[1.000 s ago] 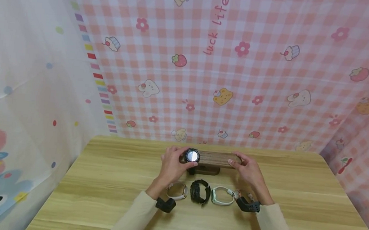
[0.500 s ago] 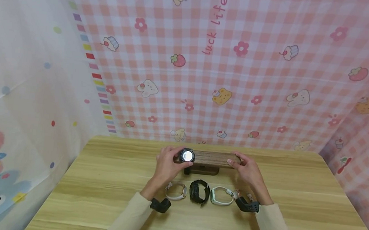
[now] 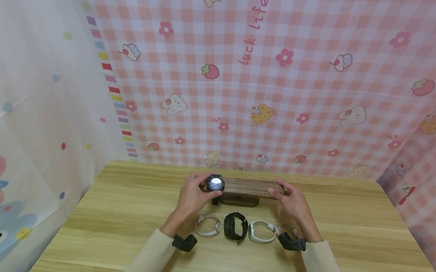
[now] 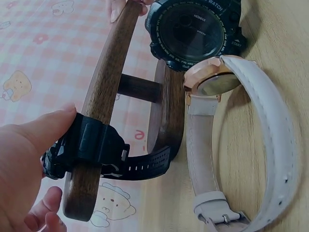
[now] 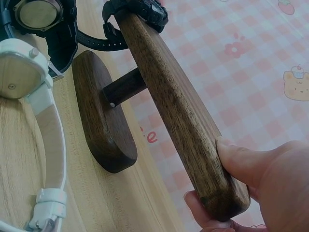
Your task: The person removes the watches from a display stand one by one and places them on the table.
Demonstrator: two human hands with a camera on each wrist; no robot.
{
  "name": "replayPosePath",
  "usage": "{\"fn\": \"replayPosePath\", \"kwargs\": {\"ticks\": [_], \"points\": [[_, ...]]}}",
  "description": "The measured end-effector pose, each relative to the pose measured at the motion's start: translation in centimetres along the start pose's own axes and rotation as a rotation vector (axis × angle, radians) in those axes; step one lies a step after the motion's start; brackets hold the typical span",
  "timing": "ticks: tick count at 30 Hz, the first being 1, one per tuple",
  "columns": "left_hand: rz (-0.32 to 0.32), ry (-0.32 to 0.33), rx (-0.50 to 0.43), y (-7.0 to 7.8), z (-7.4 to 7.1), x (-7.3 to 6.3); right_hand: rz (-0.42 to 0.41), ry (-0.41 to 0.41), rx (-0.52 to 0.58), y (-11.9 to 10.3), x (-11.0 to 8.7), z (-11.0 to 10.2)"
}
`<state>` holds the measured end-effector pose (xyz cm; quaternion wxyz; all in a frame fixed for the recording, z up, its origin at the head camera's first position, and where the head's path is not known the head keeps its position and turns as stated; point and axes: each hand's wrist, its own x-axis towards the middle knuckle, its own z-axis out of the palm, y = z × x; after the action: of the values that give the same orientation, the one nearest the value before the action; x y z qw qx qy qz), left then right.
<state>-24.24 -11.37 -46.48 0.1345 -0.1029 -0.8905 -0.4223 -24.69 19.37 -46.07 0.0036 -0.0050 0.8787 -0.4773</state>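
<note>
A black digital wristwatch is strapped around the left end of a dark wooden watch stand's bar. My left hand pinches this watch between thumb and fingers. In the left wrist view the wristwatch sits near the bar's tip, its strap hanging below. My right hand grips the bar's other end; the right wrist view shows the thumb on top and fingers beneath the bar. The stand's oval base rests on the table.
In front of the stand lie a white-strapped watch, a larger black watch, a mint-and-white watch and a rose-gold watch partly hidden by the right wrist camera. A checked cloth hangs behind the wooden table.
My left hand has slid the black wristwatch leftward along the bar toward its end. My right hand keeps its grip on the right end.
</note>
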Motion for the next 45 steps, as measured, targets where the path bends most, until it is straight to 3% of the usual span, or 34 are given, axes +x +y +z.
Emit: {"fn": "replayPosePath", "kwargs": {"ticks": [15,33,45], "points": [[0.000,0.007,-0.010,-0.6,-0.8,0.0,-0.025,0.006,0.005,0.2,0.1,-0.1],[-0.091,0.022,-0.033,-1.6,-1.8,-0.1,-0.040,0.007,0.005,0.3,0.2,-0.1],[-0.068,0.021,-0.043,-1.9,-2.7,-0.2,-0.035,0.008,0.024,0.1,0.1,-0.1]]}}
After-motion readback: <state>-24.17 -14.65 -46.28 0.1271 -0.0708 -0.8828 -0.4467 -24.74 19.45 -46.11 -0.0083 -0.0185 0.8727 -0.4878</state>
